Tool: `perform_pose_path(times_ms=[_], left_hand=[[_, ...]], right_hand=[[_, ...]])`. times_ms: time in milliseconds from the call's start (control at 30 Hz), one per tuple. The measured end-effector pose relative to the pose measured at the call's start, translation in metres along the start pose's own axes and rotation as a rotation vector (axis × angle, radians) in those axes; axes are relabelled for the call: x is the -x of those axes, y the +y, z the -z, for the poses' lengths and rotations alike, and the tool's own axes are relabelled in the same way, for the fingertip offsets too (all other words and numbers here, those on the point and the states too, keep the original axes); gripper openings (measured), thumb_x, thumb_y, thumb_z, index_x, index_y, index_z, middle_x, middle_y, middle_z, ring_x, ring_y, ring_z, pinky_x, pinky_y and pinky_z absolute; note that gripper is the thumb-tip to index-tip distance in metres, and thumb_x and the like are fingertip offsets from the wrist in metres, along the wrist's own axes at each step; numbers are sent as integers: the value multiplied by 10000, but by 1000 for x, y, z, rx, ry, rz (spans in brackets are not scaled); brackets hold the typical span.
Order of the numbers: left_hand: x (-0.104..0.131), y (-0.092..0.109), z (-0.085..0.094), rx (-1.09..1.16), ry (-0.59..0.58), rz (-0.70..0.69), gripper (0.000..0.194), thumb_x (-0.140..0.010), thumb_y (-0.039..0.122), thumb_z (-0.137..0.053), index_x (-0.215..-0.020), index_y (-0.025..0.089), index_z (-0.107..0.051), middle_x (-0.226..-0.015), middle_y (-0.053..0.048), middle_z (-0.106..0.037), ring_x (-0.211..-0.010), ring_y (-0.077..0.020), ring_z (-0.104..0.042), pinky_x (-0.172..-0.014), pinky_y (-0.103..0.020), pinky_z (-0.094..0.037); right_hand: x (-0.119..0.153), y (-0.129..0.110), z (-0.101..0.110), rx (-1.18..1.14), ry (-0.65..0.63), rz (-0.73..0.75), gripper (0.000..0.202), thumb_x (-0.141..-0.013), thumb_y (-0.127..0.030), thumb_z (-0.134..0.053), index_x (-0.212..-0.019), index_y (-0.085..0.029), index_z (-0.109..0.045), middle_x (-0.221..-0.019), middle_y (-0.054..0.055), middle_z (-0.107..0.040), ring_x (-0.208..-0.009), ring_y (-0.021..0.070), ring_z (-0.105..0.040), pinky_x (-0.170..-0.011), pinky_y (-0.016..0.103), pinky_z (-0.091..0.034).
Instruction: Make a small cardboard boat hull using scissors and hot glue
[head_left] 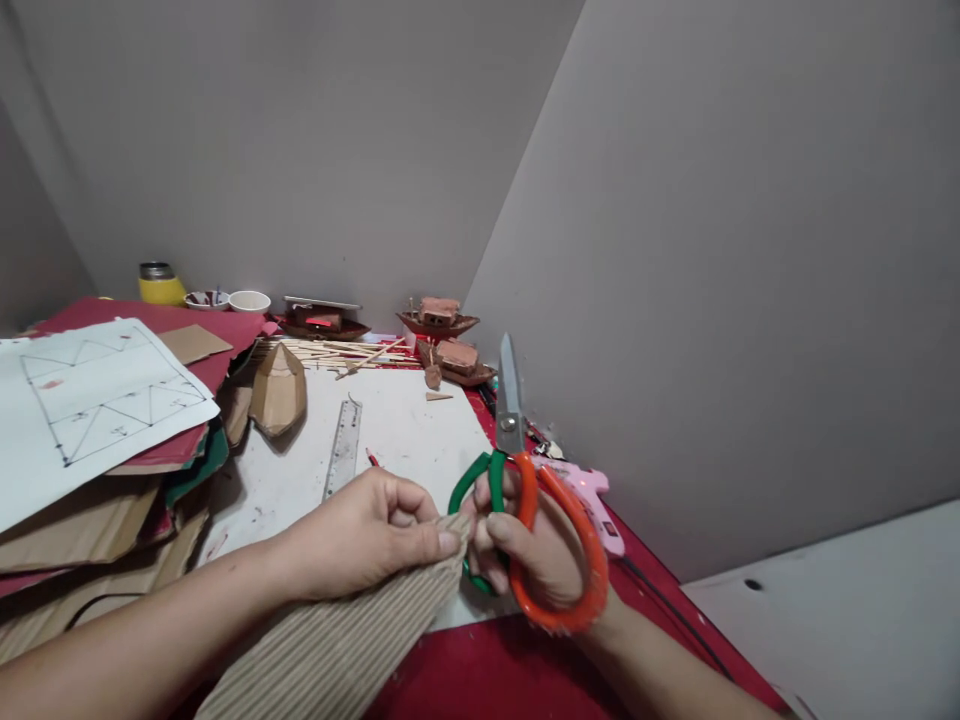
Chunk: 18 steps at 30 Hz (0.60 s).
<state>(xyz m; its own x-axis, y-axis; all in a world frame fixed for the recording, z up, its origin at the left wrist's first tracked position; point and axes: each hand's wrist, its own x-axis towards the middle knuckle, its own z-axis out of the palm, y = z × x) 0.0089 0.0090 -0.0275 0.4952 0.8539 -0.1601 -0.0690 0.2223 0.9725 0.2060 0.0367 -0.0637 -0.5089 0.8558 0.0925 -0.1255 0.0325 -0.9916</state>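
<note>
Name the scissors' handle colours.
The scissors have one green handle and one orange handle, clear in the head view.

left hand [367, 535]: bare | right hand [553, 560]: bare | left forearm [187, 600]: bare | right forearm [652, 645]: bare

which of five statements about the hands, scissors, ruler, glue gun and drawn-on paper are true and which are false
1. The left hand grips corrugated cardboard. True.
2. The scissors in the right hand have matching green handles. False: one is green, the other orange.
3. The ruler lies on the white work surface. True.
4. The glue gun is yellow. False: it is pink.
5. The drawn-on paper lies under the ruler. False: it lies on the pile at the left.
</note>
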Motion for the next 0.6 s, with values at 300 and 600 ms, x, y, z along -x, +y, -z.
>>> perform_pose_path(times_ms=[300, 600], left_hand=[[-8, 1, 21, 80, -29, 51, 310, -815, 407, -633, -687, 143, -735, -730, -67, -737, -648, -161, -643, -643, -249, -482], [-8, -7, -6, 101, 110, -98, 319, -788, 380, -705, -1002, 146, -681, -978, -122, -700, -658, -148, -639, -501, -218, -489]], right_hand=[[-1, -10, -7, -72, -2, -62, 311, -778, -385, -712, -857, -181, -490, -620, -24, -632, -481, 115, -632, -466, 203, -514], [-6, -7, -8, 90, 430, 125, 364, -763, -454, -723, -874, -203, -485, -758, 6, -615, -591, 160, -662, -536, 275, -575]])
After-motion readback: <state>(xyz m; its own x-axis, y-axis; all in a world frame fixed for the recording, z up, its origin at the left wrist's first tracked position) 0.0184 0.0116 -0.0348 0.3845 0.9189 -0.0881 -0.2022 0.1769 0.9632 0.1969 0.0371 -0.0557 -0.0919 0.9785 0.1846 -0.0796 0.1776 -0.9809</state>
